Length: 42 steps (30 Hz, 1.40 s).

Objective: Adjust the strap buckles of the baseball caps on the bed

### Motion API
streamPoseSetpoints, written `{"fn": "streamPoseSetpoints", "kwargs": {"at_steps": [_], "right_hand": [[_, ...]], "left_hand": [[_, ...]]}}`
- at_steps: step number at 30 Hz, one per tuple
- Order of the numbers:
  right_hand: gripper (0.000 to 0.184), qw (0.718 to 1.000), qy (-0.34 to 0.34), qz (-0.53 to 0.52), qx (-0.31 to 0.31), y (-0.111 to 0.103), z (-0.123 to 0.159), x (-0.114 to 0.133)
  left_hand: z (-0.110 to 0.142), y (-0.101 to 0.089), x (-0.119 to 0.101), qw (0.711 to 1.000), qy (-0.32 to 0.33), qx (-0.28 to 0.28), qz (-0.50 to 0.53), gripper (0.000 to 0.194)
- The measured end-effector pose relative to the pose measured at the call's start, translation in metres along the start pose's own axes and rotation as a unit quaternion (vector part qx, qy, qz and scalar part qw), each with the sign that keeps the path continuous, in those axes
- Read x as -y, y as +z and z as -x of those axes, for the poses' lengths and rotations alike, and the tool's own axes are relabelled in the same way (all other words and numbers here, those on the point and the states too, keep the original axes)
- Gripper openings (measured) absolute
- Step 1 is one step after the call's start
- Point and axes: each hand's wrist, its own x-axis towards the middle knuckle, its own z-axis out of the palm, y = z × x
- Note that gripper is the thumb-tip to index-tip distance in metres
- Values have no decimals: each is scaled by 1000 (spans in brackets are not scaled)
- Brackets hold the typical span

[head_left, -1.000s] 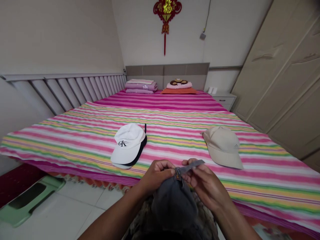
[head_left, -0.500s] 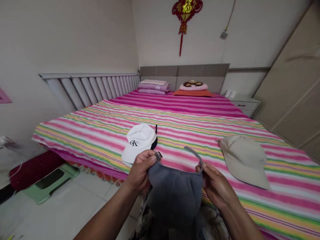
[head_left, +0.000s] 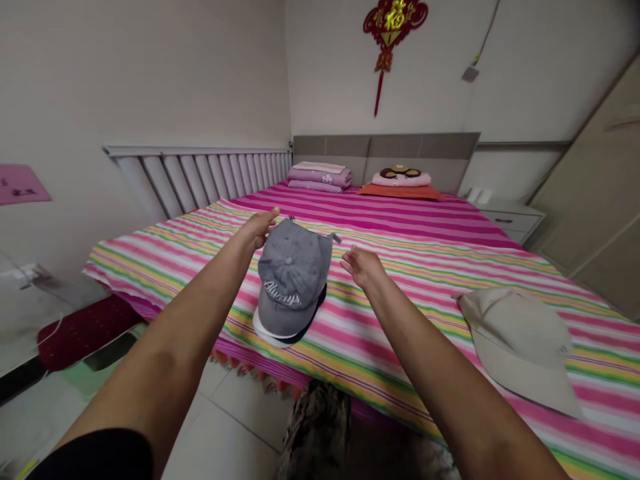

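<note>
A grey baseball cap [head_left: 290, 267] with white lettering on its front lies on the bed, stacked over a white cap [head_left: 264, 329] whose brim peeks out below it. A dark edge shows under the stack on the right. My left hand [head_left: 257, 229] is at the grey cap's upper left, fingers stretched out; I cannot tell if it still touches the fabric. To the right of the cap's loose strap, my right hand [head_left: 364, 264] hovers with parted fingers and holds nothing. Farther right on the bed rests a beige cap [head_left: 523, 337].
The striped bedspread [head_left: 400, 347] covers the near part of the bed. Folded purple bedding [head_left: 320, 177] and a pink stack [head_left: 401, 179] sit by the headboard. A white radiator [head_left: 200, 177] lines the left wall. At lower left is a dark red object [head_left: 90, 330] on the floor.
The grey cap, held in both hands near my body before, has moved forward onto the white cap. Both hands have opened and reached farther out, the right now clear of the cap.
</note>
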Motion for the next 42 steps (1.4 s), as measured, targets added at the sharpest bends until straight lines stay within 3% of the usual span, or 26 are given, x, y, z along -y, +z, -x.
{"fn": "streamPoseSetpoints", "kwargs": {"at_steps": [2, 5, 7, 8, 10, 11, 15, 18, 20, 22, 24, 26, 28, 30, 31, 33, 35, 37, 40, 42], "right_hand": [[11, 1000, 1, 11, -16, -22, 3, -17], [6, 999, 20, 19, -29, -78, 27, -45], [7, 997, 37, 14, -61, -122, 47, -57], [6, 995, 45, 10, -85, -145, 56, -60], [4, 988, 49, -6, -147, -188, 73, -58], [6, 982, 45, -17, -184, -208, 80, -54], [17, 941, -17, -66, -331, -269, 102, -28], [18, 914, -45, -101, -391, -292, 109, -9], [17, 906, -42, -119, -404, -299, 104, 1], [16, 903, -38, -135, -407, -302, 95, 11], [16, 901, -41, -148, -405, -301, 86, 19], [18, 905, -46, -161, -392, -296, 80, 24], [20, 916, -46, -173, -360, -286, 82, 23], [19, 931, -37, -182, -315, -272, 90, 16], [18, 938, -29, -186, -293, -264, 97, 9], [14, 951, -11, -189, -246, -248, 113, -9], [14, 967, 9, -187, -173, -234, 132, -31], [27, 982, 4, -152, -108, -226, 152, -56], [32, 998, -1, -24, -60, -227, 175, -88], [27, 994, 5, 108, -12, -238, 183, -98]], "left_hand": [[-5, 7, 19, 998, 24, -14, -58, 38], [20, 17, 61, 980, 84, 34, -178, 56], [43, 23, 92, 870, 170, 99, -452, 66], [53, 24, 107, 817, 186, 115, -534, 69], [67, 26, 131, 740, 180, 173, -624, 73], [69, 26, 140, 720, 170, 197, -644, 73], [65, 25, 156, 701, 156, 244, -652, 73], [60, 24, 154, 698, 160, 250, -652, 72], [60, 23, 151, 708, 187, 224, -644, 70], [68, 23, 148, 730, 246, 160, -617, 64], [83, 24, 147, 764, 313, 105, -554, 54], [107, 30, 151, 817, 337, 120, -453, 45], [135, 43, 158, 883, 270, 206, -325, 40], [161, 63, 165, 932, 100, 295, -183, 39], [171, 75, 167, 939, -1, 328, -102, 41], [184, 100, 165, 914, -166, 364, 65, 47], [186, 122, 155, 853, -275, 395, 202, 46], [182, 137, 141, 822, -290, 386, 302, 36], [175, 141, 119, 835, -244, 334, 363, 26], [175, 134, 106, 844, -216, 325, 368, 34]]}}
